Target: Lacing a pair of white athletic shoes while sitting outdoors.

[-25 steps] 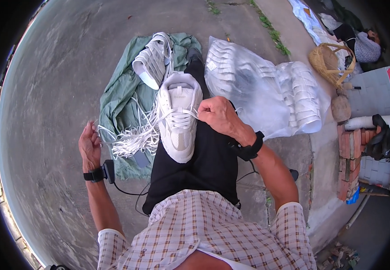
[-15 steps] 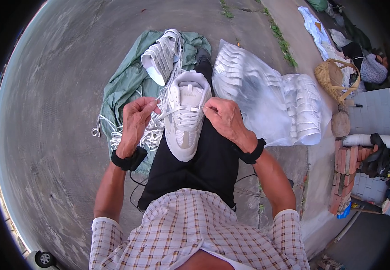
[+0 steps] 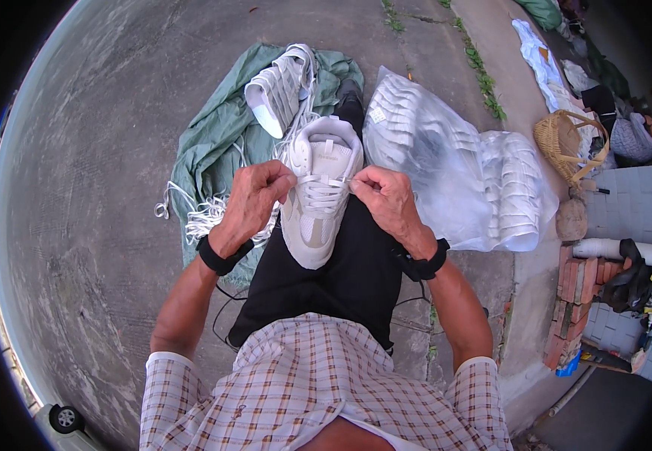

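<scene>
A white and pale grey sneaker [image 3: 316,239] rests on my black-trousered lap, its toe toward me. White shoelace [image 3: 322,197] crosses its tongue in several rows. My left hand [image 3: 254,197] is closed in a pinch at the shoe's left eyelet edge, on the lace. On the opposite edge, the thumb and forefinger of my right hand [image 3: 387,201] pinch the lace too. The fingertips of both hands partly hide the lace ends. A heap of loose white laces [image 3: 207,216] lies left of my lap.
Beyond the sneaker, a stack of white-grey shoe uppers [image 3: 275,94] lies on a green cloth [image 3: 209,135]. To the right are clear plastic bags [image 3: 446,177] packed with similar pieces. Farther right stand a wicker basket [image 3: 559,143] and stacked red bricks [image 3: 572,301].
My left hand has moved right, up against the shoe's edge, where before it held the lace out to the left. My right hand has shifted slightly right. The whole view has shifted a little.
</scene>
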